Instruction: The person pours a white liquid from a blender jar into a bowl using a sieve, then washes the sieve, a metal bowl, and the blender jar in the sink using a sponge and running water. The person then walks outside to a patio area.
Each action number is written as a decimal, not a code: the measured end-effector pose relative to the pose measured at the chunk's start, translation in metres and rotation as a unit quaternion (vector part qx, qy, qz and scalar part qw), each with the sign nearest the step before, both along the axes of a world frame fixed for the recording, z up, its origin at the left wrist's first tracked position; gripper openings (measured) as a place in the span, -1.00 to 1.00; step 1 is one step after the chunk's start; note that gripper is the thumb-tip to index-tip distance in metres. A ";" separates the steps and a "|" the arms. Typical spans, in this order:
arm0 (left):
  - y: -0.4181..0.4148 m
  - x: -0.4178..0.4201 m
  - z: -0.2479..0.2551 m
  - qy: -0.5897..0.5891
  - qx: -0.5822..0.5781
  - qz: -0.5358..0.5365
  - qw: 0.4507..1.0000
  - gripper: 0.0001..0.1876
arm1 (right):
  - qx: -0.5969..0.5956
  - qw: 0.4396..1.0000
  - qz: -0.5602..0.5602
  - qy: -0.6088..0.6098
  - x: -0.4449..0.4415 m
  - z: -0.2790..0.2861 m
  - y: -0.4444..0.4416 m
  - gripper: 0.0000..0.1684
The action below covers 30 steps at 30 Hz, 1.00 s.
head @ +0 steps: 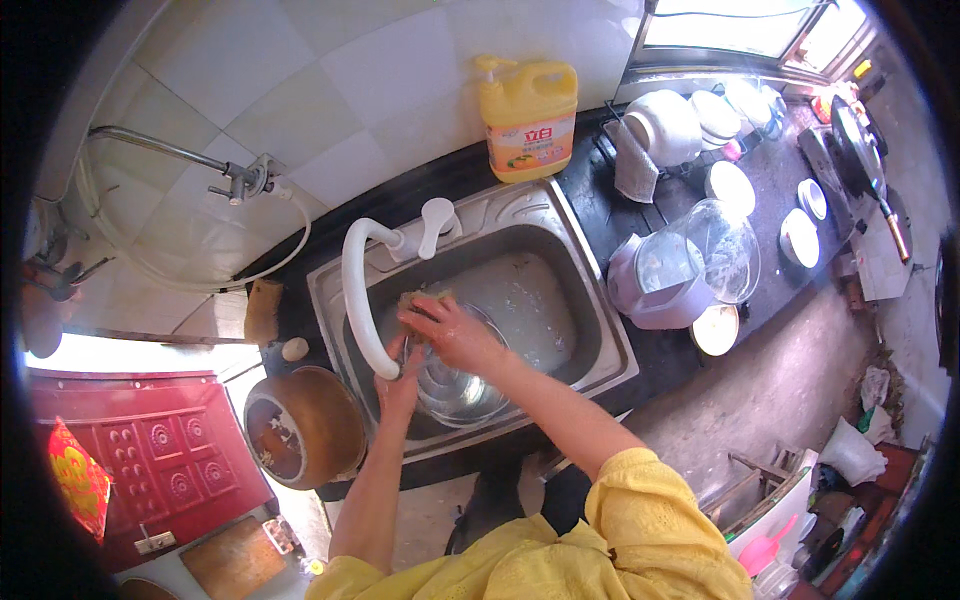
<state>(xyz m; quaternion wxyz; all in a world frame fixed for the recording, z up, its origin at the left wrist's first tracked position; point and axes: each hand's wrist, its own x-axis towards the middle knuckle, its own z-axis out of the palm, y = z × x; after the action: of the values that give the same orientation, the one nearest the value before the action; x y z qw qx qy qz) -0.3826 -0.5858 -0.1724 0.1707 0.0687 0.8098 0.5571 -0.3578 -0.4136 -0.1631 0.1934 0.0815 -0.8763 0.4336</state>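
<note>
My left hand (399, 382) grips the left side of a clear glass bowl (461, 390), which is tilted in the stainless steel sink (622, 360). My right hand (450, 330) holds a scrubbing pad (427, 298) at the bowl's upper left rim. The white curved faucet spout (356, 300) reaches over the sink beside my left hand, and its white lever (433, 229) stands at the sink's back edge. Cloudy water with bits of foam lies in the basin.
A yellow detergent jug (529, 120) stands behind the sink. To the right are a purple basin (660, 300), bowls on a rack (664, 127) and a wok (859, 150). A brown pot (307, 427) stands tilted at the sink's left.
</note>
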 end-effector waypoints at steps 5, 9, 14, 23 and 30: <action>-0.010 0.008 0.020 0.001 0.018 0.024 1.000 -0.51 | 0.030 0.974 -0.083 -0.210 0.000 -0.045 0.048 -0.56; 0.000 0.003 0.042 0.142 -0.043 0.032 0.988 -0.54 | -0.256 0.862 -0.167 -0.405 0.048 -0.085 0.043 -0.58; -0.008 -0.015 0.006 0.078 0.155 0.138 0.975 -0.55 | -0.639 0.663 -0.149 -0.361 0.091 -0.096 0.016 -0.40; -0.027 0.023 -0.073 -0.364 0.338 0.221 0.839 -0.50 | -0.686 0.677 -0.115 -0.240 0.096 -0.044 0.012 -0.20; 0.007 0.047 -0.012 0.182 -0.213 0.019 0.960 -0.47 | -0.432 0.843 -0.275 -0.166 0.092 -0.058 0.037 -0.24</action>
<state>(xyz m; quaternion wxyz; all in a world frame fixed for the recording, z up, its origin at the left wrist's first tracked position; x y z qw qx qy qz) -0.3353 -0.5792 -0.1848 0.0202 0.1152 0.9283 0.3531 -0.2658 -0.3771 -0.2214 0.1720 -0.3278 -0.6059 0.7042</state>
